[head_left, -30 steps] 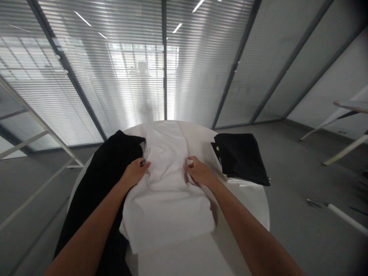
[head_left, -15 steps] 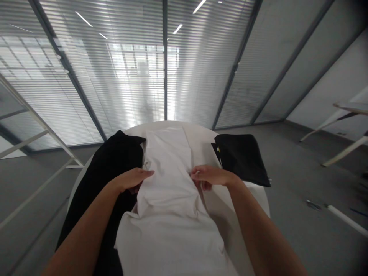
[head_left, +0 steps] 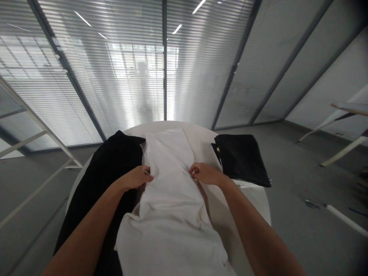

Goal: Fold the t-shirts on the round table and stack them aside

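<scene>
A white garment (head_left: 169,191) lies lengthwise down the middle of a round white table (head_left: 255,195), narrowed into a long strip. My left hand (head_left: 136,178) pinches its left edge, fingers closed on the cloth. My right hand (head_left: 205,173) grips the right edge at about the same height, fingers also closed. The near end of the garment hangs toward me between my forearms.
A loose black garment (head_left: 103,176) is draped over the table's left side. A folded black garment (head_left: 243,158) sits on the right part of the table. Glass walls with blinds stand behind. White table legs (head_left: 339,149) and a white rod (head_left: 345,218) are on the grey floor.
The white garment went from a wide fold to a narrow strip pulled toward me. Both hands shifted from flat on the cloth to pinching its two side edges.
</scene>
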`<state>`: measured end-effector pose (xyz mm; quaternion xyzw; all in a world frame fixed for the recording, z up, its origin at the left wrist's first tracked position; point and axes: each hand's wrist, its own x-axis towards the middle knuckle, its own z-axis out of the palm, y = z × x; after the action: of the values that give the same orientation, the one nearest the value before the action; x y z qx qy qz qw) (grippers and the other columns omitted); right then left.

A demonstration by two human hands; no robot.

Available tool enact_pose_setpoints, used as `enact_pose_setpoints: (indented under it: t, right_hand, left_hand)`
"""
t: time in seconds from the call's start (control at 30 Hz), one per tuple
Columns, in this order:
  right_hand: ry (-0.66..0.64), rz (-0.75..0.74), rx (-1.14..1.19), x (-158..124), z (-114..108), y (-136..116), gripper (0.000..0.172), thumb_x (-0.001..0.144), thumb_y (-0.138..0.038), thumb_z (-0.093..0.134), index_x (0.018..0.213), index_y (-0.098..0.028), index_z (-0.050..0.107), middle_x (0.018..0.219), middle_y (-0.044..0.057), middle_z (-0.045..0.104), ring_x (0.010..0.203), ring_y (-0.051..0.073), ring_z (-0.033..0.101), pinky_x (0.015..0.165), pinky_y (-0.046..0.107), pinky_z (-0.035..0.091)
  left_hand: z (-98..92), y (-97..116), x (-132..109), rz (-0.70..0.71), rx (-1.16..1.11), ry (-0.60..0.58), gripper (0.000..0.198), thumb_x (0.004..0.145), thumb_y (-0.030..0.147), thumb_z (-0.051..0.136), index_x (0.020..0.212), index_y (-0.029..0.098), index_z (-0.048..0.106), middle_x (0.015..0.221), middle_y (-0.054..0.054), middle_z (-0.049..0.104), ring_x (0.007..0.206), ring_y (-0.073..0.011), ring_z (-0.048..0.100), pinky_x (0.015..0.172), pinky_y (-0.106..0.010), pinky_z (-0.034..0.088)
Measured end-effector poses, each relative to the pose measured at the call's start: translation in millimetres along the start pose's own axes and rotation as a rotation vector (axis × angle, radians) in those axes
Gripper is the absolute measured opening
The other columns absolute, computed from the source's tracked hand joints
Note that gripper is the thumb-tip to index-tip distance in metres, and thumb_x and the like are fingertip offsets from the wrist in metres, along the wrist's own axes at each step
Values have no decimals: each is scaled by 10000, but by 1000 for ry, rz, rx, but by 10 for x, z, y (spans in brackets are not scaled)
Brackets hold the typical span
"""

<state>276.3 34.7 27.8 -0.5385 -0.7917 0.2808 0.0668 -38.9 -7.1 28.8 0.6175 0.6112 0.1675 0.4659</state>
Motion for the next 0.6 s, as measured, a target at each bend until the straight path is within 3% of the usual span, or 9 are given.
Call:
enact_pose_setpoints:
  t: [0.07,0.13,0.2,0.3,0.37,0.47,0.6]
  right_hand:
    - [-227,-25,58,-88,-111,46,177,739,-158,580,870,-166,699,748,11,662,663,131,578,601,214,400]
    - [-357,-8,148,-144,-177,80,180,776,-221,572,892,-163,697,671,-1,636,579,121,550,552,215,389]
    - [-240,38,167,-137,-175,97,228,840,-290,539,967,-165,682,704,14,653,592,125,568,570,220,402]
    - [197,167,-2,-10,-70,92,308,907,-326,471,1104,-157,637,859,75,698,772,176,639,709,256,435]
    - [367,252,-102,105,29,78,366,926,-339,447,1195,-139,593,952,114,701,900,216,652,802,286,435]
    - [409,259,-144,236,152,51,442,925,-367,471,1298,-135,522,1124,146,664,1060,236,619,907,293,413]
    - [339,192,-177,274,203,51,412,904,-302,507,1301,-195,520,1202,113,628,1132,225,573,949,290,383]
  left_hand:
    - [-37,17,-101,-9,33,-222,302,750,461,644,736,166,580,523,16,572,387,-103,463,377,-212,294]
    - [-49,33,-146,-24,48,-301,419,755,567,622,662,161,572,539,-13,594,396,-108,489,383,-214,313]
    - [-32,36,-112,-95,33,-151,527,775,666,547,659,153,585,564,-37,613,412,-126,525,401,-227,359]
    - [24,2,54,-209,45,264,564,830,671,462,838,134,632,529,-32,596,426,-165,568,421,-248,398]
    - [59,-38,179,-189,75,402,535,865,608,460,980,115,633,490,-19,577,425,-177,577,432,-249,400]
    - [92,-86,297,-101,79,413,504,869,515,525,1141,98,605,493,0,582,411,-162,559,447,-246,398]
    - [84,-68,287,-107,26,383,447,815,323,624,1201,103,577,635,7,620,403,-107,507,432,-233,385]
